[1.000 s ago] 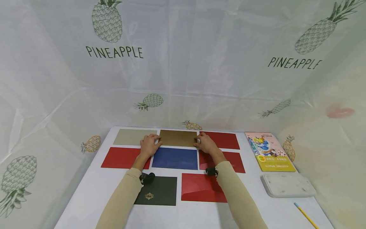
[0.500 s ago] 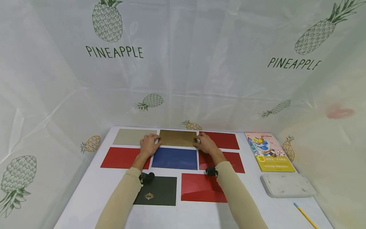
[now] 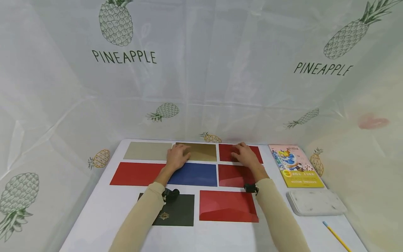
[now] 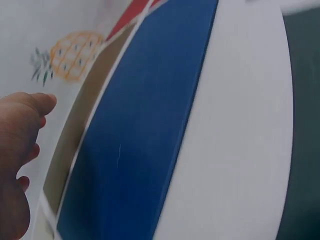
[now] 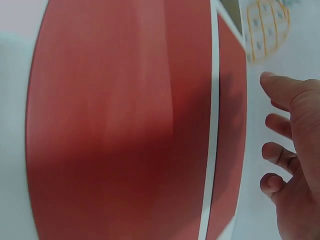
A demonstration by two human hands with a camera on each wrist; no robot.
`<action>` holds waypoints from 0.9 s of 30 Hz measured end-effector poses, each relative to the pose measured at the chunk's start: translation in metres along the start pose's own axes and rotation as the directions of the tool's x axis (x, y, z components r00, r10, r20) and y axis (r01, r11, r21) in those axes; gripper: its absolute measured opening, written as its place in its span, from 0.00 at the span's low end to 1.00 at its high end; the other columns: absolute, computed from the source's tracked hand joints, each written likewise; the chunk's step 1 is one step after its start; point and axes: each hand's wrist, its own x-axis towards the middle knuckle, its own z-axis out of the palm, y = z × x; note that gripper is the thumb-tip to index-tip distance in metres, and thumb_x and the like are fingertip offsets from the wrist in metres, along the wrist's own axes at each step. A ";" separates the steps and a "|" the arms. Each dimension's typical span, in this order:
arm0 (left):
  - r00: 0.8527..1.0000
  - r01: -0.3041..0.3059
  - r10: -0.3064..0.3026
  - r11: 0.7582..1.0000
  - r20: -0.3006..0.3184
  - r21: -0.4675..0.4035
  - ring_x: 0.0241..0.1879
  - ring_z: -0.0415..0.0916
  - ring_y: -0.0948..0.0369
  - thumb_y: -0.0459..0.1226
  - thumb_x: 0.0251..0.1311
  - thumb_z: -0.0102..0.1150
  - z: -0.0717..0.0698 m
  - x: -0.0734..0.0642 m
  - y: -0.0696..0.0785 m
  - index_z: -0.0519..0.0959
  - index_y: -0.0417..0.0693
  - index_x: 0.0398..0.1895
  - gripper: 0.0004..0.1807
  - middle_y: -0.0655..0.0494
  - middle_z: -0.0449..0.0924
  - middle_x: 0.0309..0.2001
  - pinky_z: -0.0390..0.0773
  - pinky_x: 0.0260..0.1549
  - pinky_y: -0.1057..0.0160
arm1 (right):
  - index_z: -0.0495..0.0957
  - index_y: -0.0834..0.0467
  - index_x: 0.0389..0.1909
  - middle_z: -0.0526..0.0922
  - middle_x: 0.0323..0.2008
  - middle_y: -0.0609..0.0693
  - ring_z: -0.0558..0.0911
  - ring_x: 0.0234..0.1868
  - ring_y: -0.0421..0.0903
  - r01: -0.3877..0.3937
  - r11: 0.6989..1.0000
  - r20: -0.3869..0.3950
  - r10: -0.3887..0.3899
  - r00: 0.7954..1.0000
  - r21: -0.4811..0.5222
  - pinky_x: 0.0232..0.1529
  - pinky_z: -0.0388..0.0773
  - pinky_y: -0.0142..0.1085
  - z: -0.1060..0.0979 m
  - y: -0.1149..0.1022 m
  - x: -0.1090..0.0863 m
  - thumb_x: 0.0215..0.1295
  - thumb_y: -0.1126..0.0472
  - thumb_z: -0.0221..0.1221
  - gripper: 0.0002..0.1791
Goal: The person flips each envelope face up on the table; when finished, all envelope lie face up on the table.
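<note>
My left hand (image 3: 177, 157) is above the left end of the gold envelope (image 3: 203, 152) in the back row, its fingers loosely bent around nothing. Over the dark red envelope (image 3: 224, 153) at back right is my right hand (image 3: 247, 156), fingers spread and holding nothing. In both wrist views the hands appear raised off the paper. Just in front of the gold envelope lies a blue envelope (image 3: 196, 175), partly covered by my left wrist. A beige envelope (image 3: 146, 150) is left of the gold one. Another red envelope (image 3: 231, 175) sits below my right forearm.
A red envelope (image 3: 135, 174) lies at middle left. Nearer are a dark green envelope (image 3: 179, 210), partly under my left sleeve, and a red flapped envelope (image 3: 225, 204). On the right are a colourful book (image 3: 297, 166), a pale case (image 3: 316, 203) and a yellow pencil (image 3: 337, 237). Pineapple-printed sheeting encloses the table.
Both hands held the gold envelope's ends earlier. They have let go and moved right, the left over the gold envelope, the right over the red one. The envelopes lie as before.
</note>
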 end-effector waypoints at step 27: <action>0.943 -0.225 0.212 0.974 0.255 0.023 0.60 0.71 0.48 0.49 0.68 0.60 0.066 0.011 0.109 0.76 0.53 0.66 0.25 0.54 0.81 0.60 0.73 0.50 0.45 | 0.72 0.59 0.69 0.68 0.68 0.66 0.65 0.67 0.68 -0.130 0.989 0.056 0.134 0.989 -0.068 0.63 0.67 0.64 -0.022 0.090 -0.052 0.71 0.51 0.60 0.29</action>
